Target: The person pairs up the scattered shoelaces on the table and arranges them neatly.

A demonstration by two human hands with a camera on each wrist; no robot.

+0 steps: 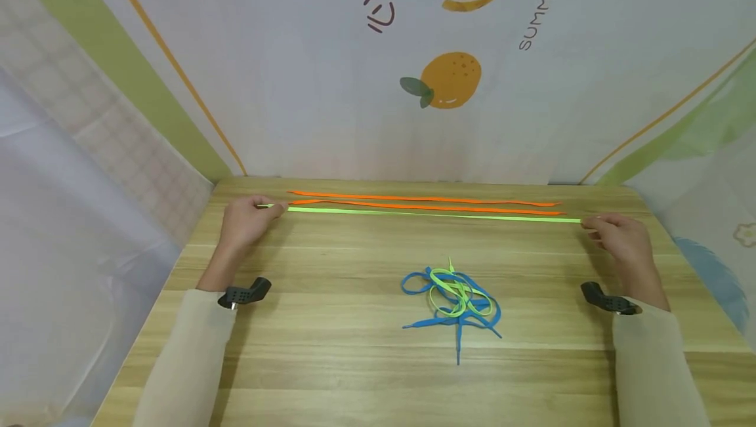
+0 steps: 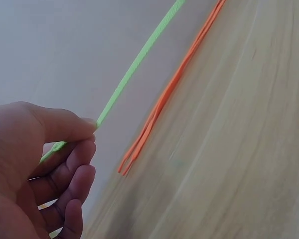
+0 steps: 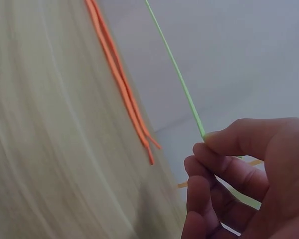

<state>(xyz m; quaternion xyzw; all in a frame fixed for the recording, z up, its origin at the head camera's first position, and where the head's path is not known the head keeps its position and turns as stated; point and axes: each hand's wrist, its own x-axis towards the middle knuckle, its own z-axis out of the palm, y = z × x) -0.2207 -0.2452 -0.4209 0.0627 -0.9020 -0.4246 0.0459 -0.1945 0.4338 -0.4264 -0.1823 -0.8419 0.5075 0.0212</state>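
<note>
A flat lime-green shoelace point(image 1: 425, 215) is stretched straight between my two hands, raised above the table. My left hand point(image 1: 245, 220) pinches one end between thumb and forefinger; in the left wrist view a short tail of the lace point(image 2: 54, 150) runs back across the fingers. At the other end my right hand point(image 1: 623, 237) pinches the lace point(image 3: 182, 82) between thumb and fingertip. Two orange shoelaces point(image 1: 413, 198) lie roughly parallel along the table's far side, just beyond the green lace in the head view.
A loose tangle of blue point(image 1: 496, 309) and lime-green laces point(image 1: 455, 312) lies on the wooden table point(image 1: 319, 374), right of its middle. A printed white curtain point(image 1: 319, 86) hangs directly behind the far edge. Dark wrist mounts point(image 1: 245, 292) sit on both wrists.
</note>
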